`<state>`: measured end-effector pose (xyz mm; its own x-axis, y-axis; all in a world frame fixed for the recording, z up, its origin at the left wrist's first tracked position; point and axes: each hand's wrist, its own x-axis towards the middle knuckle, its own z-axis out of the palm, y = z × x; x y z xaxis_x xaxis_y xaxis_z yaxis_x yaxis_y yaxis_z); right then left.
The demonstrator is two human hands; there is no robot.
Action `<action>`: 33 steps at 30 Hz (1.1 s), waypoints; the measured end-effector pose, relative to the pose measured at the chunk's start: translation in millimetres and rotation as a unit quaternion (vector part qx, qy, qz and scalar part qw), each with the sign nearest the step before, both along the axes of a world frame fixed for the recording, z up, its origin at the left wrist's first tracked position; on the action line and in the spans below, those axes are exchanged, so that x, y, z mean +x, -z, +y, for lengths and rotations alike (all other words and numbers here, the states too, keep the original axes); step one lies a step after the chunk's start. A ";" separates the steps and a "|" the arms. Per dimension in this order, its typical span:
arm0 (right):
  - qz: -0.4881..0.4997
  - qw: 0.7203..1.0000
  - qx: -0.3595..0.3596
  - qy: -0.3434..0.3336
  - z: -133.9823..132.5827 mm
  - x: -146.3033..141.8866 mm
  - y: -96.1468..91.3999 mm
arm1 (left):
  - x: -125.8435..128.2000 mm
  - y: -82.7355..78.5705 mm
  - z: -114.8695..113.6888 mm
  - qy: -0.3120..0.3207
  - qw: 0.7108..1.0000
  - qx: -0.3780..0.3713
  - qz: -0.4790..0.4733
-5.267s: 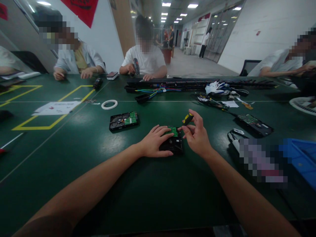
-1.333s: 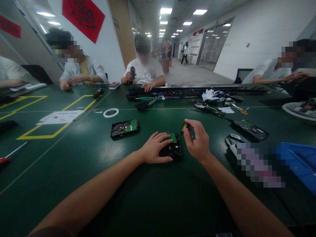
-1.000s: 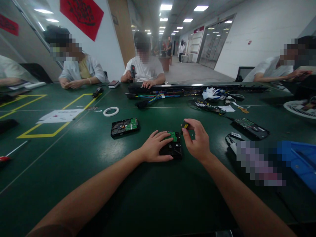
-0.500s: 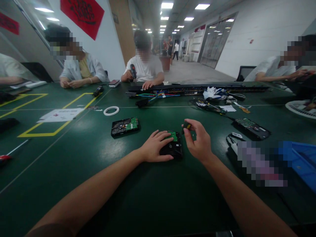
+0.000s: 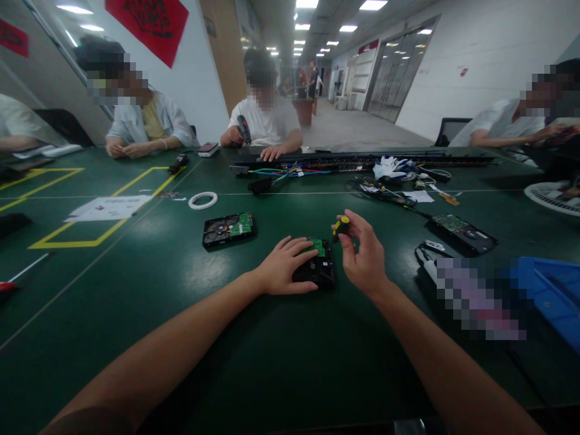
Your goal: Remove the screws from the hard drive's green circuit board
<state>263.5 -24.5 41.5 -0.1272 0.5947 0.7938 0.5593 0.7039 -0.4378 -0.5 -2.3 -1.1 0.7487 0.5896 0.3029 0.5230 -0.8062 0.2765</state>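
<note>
A red poster (image 5: 151,27) hangs at upper left; a white ring (image 5: 202,206) and paper sheet (image 5: 107,208) lie left of centre, a blue bin (image 5: 549,295) at right.

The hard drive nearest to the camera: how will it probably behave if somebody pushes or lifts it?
The hard drive is probably stiff, since it looks like a solid block. Lying flat and low, it would likely slide rather than tip. Its exposed green circuit board may be fragile.
</note>
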 end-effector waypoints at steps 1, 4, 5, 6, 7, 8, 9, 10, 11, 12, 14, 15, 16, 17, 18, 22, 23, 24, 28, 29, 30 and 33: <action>-0.006 1.000 0.000 -0.001 -0.8 0.1 -0.6 | -0.1 0.2 0.2 0.001 1.000 0.000 0.001; -0.030 0.999 0.014 0.006 -2.8 -0.3 -4.8 | -0.2 0.8 0.8 0.003 1.000 0.001 0.003; -0.032 0.999 0.020 0.008 -3.0 -0.7 -6.4 | -0.1 1.0 0.9 0.004 1.000 0.001 0.003; -0.033 0.999 0.025 0.011 -3.0 -1.1 -7.7 | -0.1 1.1 1.0 0.003 1.000 0.002 0.003; -0.033 0.999 0.030 0.013 -2.6 -1.4 -8.8 | 0.0 1.1 1.0 0.002 1.000 0.002 0.002; -0.033 0.999 0.035 0.016 -2.0 -1.7 -9.4 | 0.1 1.0 0.9 0.003 1.000 0.003 0.002; -0.032 0.998 0.042 0.017 -1.2 -1.7 -9.6 | 0.2 0.9 0.7 0.003 1.000 0.004 0.001; -0.033 0.998 0.047 0.018 -0.4 -1.5 -9.3 | 0.2 0.6 0.4 0.004 1.000 0.004 0.001; -0.033 0.998 0.049 0.017 0.5 -1.0 -8.5 | 0.2 0.2 0.1 0.004 1.000 0.004 0.000; -0.032 0.998 0.048 0.016 1.3 -0.3 -7.3 | 0.2 -0.2 -0.3 0.004 1.000 0.003 -0.001; -0.022 0.999 0.031 0.006 2.4 1.4 -4.0 | 0.2 -1.0 -1.0 0.002 1.000 0.000 -0.002; -0.013 1.000 0.017 0.000 2.7 2.3 -2.2 | 0.3 -1.4 -1.2 0.000 1.000 -0.002 -0.002; -0.003 1.000 0.002 -0.009 2.8 3.0 -0.5 | 0.4 -1.8 -1.4 -0.001 1.000 -0.002 -0.001; 0.006 1.000 -0.011 -0.018 2.6 3.4 0.8 | 0.5 -2.0 -1.4 -0.001 1.000 -0.002 0.001; 0.010 0.999 -0.020 -0.026 2.4 3.6 1.6 | 0.5 -2.1 -1.3 0.000 1.000 -0.001 0.003; 0.002 1.000 -0.004 -0.029 0.7 2.1 -0.1 | 0.3 -2.0 0.1 0.008 1.000 0.002 0.007; -0.002 1.000 0.004 -0.024 0.5 1.6 -0.9 | 0.0 -2.0 0.5 0.010 1.000 0.002 0.006; -0.006 1.000 0.010 -0.019 0.5 1.1 -1.4 | -0.2 -2.0 0.8 0.011 1.000 0.001 0.005; -0.001 1.000 -0.007 -0.027 1.4 0.4 0.8 | -1.1 -2.9 1.6 0.016 1.000 -0.004 0.002; 0.007 0.999 -0.013 -0.033 1.6 0.2 2.1 | -1.2 -3.2 1.6 0.017 1.000 -0.006 0.001; 0.014 0.999 -0.018 -0.037 1.6 0.0 3.4 | -1.2 -3.5 1.6 0.018 1.000 -0.007 0.000; 0.030 0.998 -0.026 -0.040 1.5 -0.8 6.1 | -0.8 -4.0 1.1 0.017 1.000 -0.005 0.004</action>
<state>262.7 -22.9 35.3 -0.1286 0.6245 0.7703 0.4744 0.7209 -0.5053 -1.2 -1.3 2.9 0.7713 0.5664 0.2902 0.4972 -0.8209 0.2808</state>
